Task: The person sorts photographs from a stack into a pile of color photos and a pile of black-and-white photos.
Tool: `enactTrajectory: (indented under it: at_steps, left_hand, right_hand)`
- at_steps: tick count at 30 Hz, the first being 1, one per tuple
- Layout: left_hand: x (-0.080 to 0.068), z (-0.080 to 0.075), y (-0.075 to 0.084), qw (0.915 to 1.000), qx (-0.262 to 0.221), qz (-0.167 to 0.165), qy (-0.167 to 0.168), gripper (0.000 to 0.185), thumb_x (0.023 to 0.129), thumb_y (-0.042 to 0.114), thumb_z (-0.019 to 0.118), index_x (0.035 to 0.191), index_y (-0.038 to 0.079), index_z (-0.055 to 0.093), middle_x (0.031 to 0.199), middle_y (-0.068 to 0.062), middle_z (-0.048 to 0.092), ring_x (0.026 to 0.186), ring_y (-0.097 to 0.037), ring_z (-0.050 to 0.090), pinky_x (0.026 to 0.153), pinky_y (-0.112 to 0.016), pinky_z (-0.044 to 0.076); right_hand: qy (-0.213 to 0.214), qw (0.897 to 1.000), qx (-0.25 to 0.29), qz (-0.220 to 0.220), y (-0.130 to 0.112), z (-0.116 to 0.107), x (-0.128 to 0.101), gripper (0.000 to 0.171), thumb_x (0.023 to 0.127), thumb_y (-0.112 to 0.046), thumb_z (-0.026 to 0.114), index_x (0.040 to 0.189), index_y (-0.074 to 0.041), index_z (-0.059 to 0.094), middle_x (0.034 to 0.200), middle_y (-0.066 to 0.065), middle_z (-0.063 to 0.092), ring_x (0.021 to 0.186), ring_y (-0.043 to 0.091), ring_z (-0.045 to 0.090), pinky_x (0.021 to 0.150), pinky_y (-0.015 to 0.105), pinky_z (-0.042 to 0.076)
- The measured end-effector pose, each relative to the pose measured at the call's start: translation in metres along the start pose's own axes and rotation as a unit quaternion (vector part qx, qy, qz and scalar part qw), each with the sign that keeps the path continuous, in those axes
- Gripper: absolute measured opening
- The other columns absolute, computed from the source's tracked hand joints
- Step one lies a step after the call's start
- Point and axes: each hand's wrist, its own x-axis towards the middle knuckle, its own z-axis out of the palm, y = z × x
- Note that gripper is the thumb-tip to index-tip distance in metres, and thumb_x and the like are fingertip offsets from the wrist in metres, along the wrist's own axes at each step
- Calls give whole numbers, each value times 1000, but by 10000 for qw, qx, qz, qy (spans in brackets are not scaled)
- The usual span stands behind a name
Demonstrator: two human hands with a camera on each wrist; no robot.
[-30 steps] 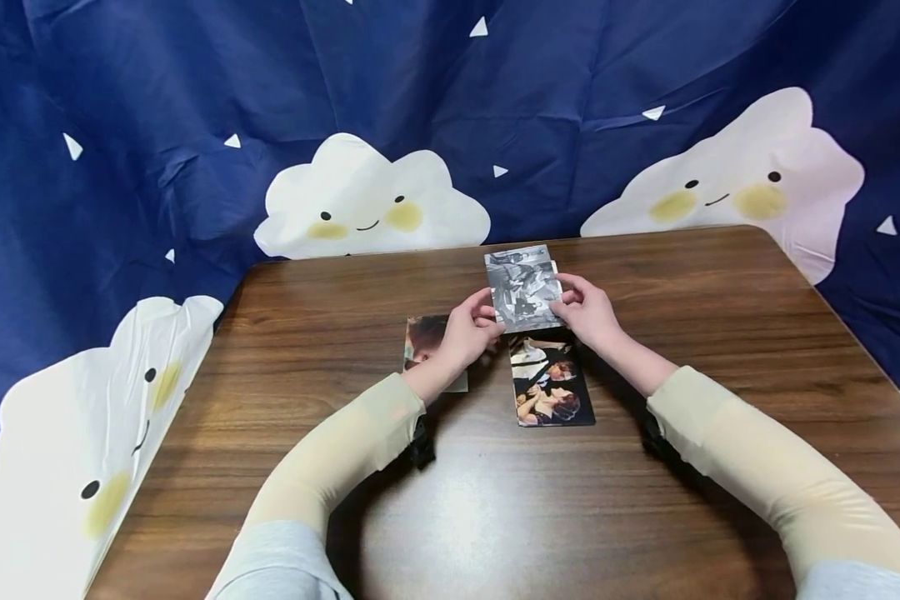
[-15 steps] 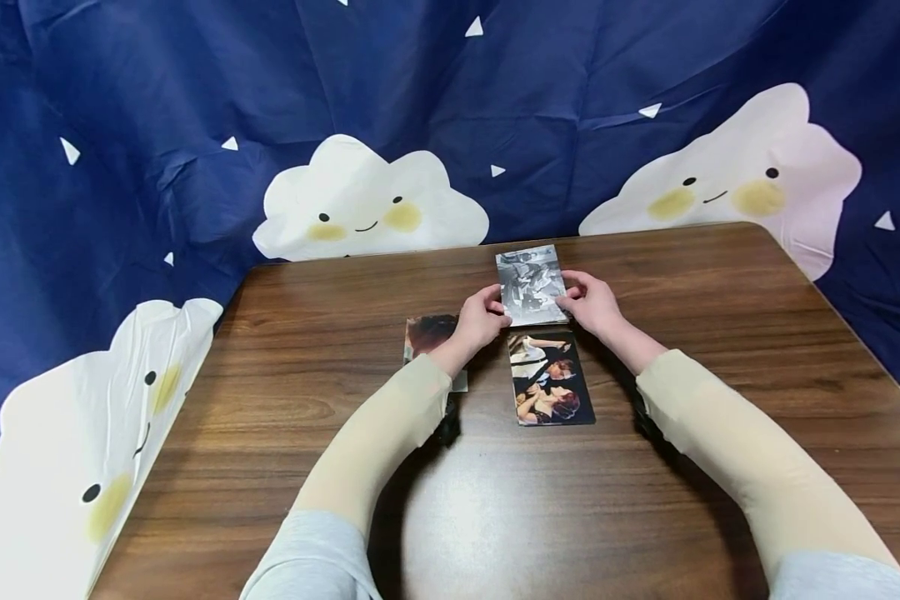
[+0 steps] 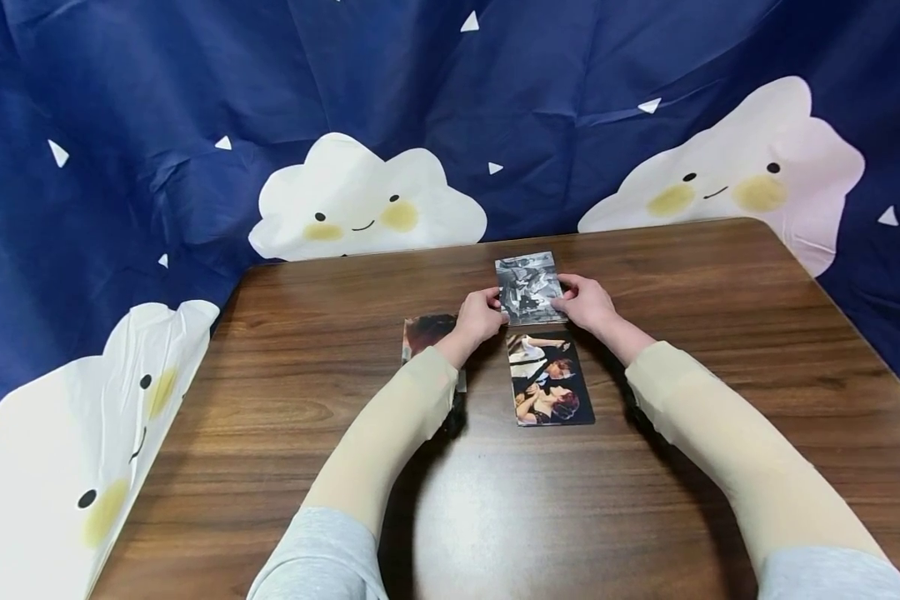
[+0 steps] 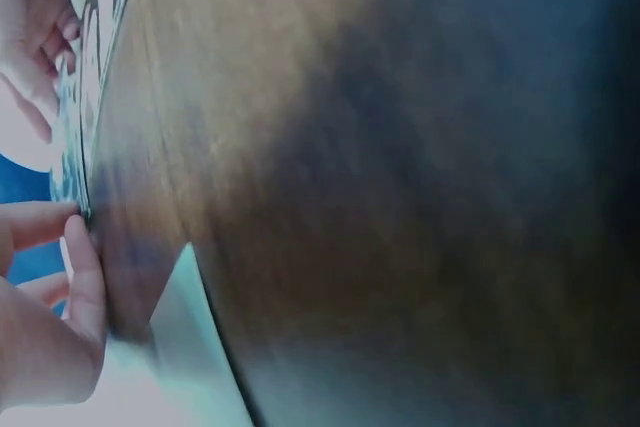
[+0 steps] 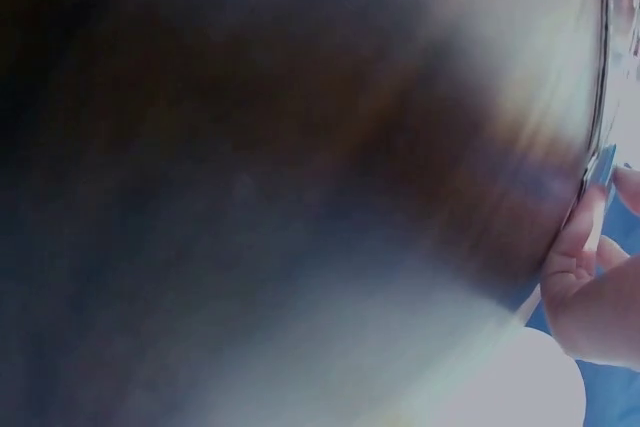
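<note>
While both hands meet just above the frame's centre in the head view, the left hand (image 3: 480, 315) pinches the left edge of the grey photo (image 3: 527, 287) and the right hand (image 3: 587, 304) pinches its right edge, fingers curled on it. It lies between the two hands, equally near each, low over the table (image 3: 720, 333), its long axis running up the frame. Directly below it lies a colour photo (image 3: 551, 379); another photo (image 3: 423, 331) sits lower left, partly under the left wrist.
</note>
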Motion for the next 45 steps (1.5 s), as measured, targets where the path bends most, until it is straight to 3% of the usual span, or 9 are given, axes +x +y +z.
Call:
enactTrajectory:
  at_steps: [12, 18, 22, 26, 29, 32, 40, 45]
  left_hand:
    - [-1, 0, 5, 9991, 412, -52, -33, 52, 83, 3, 70, 134, 3, 58, 99, -5, 66, 100, -20, 56, 91, -19, 41]
    - [-2, 0, 4, 9995, 287, -91, 66, 48, 84, 3, 70, 131, 4, 60, 95, -3, 65, 95, -17, 56, 89, -18, 42]
    - [-1, 1, 1, 9989, -432, -147, 129, 47, 85, 0, 70, 131, 3, 60, 96, -6, 63, 85, -16, 57, 74, -22, 49]
    - [-7, -2, -5, 9866, -1614, -168, 197, 45, 84, -6, 69, 129, 0, 61, 103, -13, 61, 75, -12, 56, 54, -23, 50]
    - [-17, -12, -7, 9747, -2225, -61, 185, 44, 86, -8, 67, 129, -1, 60, 109, -17, 61, 73, -12, 55, 53, -23, 48]
    - [-30, -29, -12, 9709, -2383, 187, 154, 44, 87, -8, 66, 130, -2, 58, 113, -22, 62, 73, -12, 57, 55, -22, 49]
    - [-69, -84, -52, 9792, -1922, 554, 339, 41, 87, -7, 66, 128, -4, 58, 110, -24, 63, 72, -10, 57, 55, -25, 50]
    - [-93, -107, -82, 9817, -1588, 800, 687, 39, 86, -9, 67, 124, -7, 60, 108, -25, 65, 80, -19, 60, 67, -20, 49]
  right_hand:
    - [-119, 9989, -454, 55, -5, -2, 1, 54, 91, -18, 63, 138, 2, 48, 77, 8, 54, 80, 29, 52, 80, 42, 41]
    - [-165, 9975, -672, 142, -8, -2, -2, 54, 92, -20, 63, 139, 3, 47, 82, 13, 57, 85, 33, 53, 84, 48, 43]
    - [-11, 9991, -414, 31, -7, -2, -3, 51, 93, -17, 63, 137, 4, 49, 82, 12, 56, 83, 31, 52, 80, 43, 41]
    - [126, 9999, -1, -110, -11, -4, -10, 49, 93, -18, 63, 136, 3, 51, 88, 12, 59, 85, 30, 53, 80, 40, 39]
    - [171, 9990, 267, -310, -17, -6, -18, 48, 93, -16, 64, 135, 3, 51, 92, 14, 61, 87, 29, 54, 79, 37, 40]
    - [118, 9972, 453, -578, -24, -6, -25, 46, 92, -13, 64, 134, 3, 52, 95, 17, 64, 85, 29, 56, 73, 34, 42]
    - [-417, 9904, 855, -999, -46, 8, -49, 46, 91, -7, 67, 133, 6, 52, 102, 20, 67, 89, 32, 64, 70, 27, 47]
    - [-1069, 9801, 1372, -954, -61, 25, -63, 51, 92, -6, 65, 138, 7, 46, 116, 24, 64, 100, 34, 64, 74, 28, 52]
